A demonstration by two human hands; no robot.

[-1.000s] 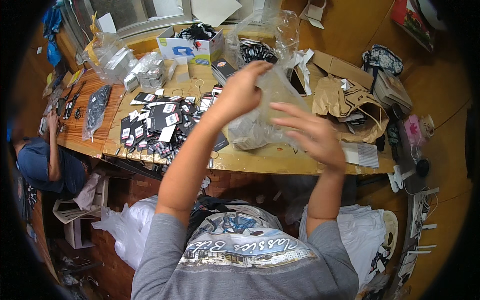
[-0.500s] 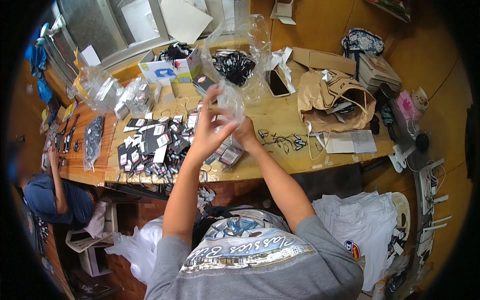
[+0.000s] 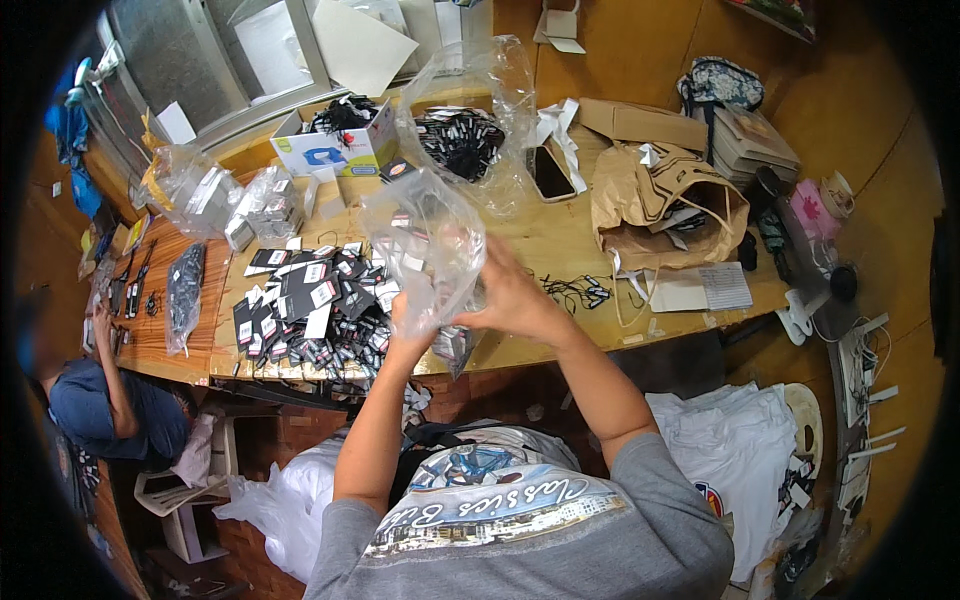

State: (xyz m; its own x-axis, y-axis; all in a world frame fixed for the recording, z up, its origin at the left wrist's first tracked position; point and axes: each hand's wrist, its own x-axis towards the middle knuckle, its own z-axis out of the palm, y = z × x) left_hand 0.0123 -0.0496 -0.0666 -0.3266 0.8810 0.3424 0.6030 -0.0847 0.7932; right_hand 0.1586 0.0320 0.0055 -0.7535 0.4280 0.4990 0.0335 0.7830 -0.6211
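A clear plastic bag is held up over the table's near edge, between both of my hands. My left hand is closed on the bag's lower left side, its fingers partly hidden by the plastic. My right hand grips the bag's right side, thumb toward me, the fingertips blurred behind the film. Below the bag lies a plastic-wrapped pack. To the left spreads a heap of black cards with white labels, with small dark corded pieces among them.
Behind stand a white box of black cords and a large open clear bag with dark corded items. A phone, loose black cords and a brown paper bag lie rightward. Another person sits at far left.
The clear bag has come down and left and now appears spread wider. My left hand has dropped from its raised, open-fingered position to the bag's lower side; my right hand has shifted slightly.
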